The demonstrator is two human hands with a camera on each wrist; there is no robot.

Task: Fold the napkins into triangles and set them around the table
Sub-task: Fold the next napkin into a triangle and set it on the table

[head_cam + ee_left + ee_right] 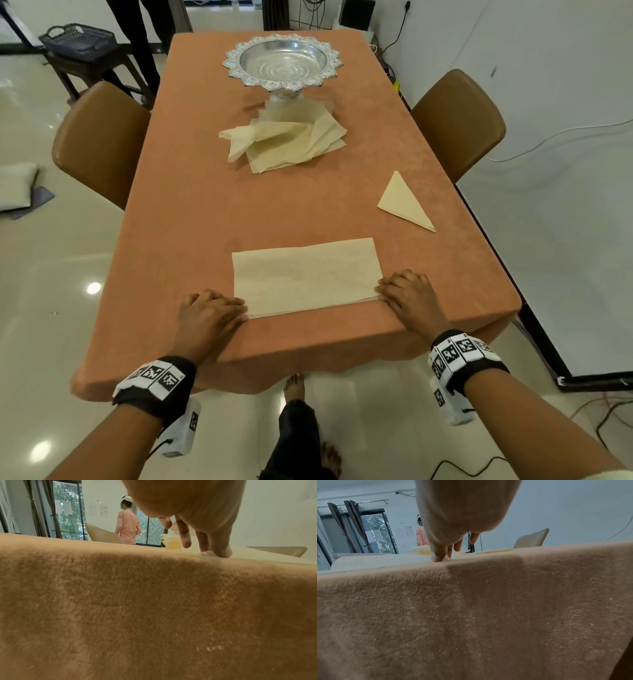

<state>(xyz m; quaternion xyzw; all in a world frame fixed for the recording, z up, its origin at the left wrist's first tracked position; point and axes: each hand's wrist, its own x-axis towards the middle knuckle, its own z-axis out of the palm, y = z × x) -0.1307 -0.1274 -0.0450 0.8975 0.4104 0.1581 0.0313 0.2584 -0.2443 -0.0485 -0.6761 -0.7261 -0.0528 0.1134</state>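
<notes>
A desk [191, 212] draped in a salmon-orange plush cloth carries everything. Between the left hand [209, 313] and the right hand [409, 298], near the front edge, a cream napkin [306, 277] lies flat as a rectangle. Beyond the right hand lies a folded triangle napkin [402, 202]. Farther ahead of both hands sits a loose pile of napkins [287, 140], and behind it stands an ornate silver pedestal bowl [283, 63].
</notes>
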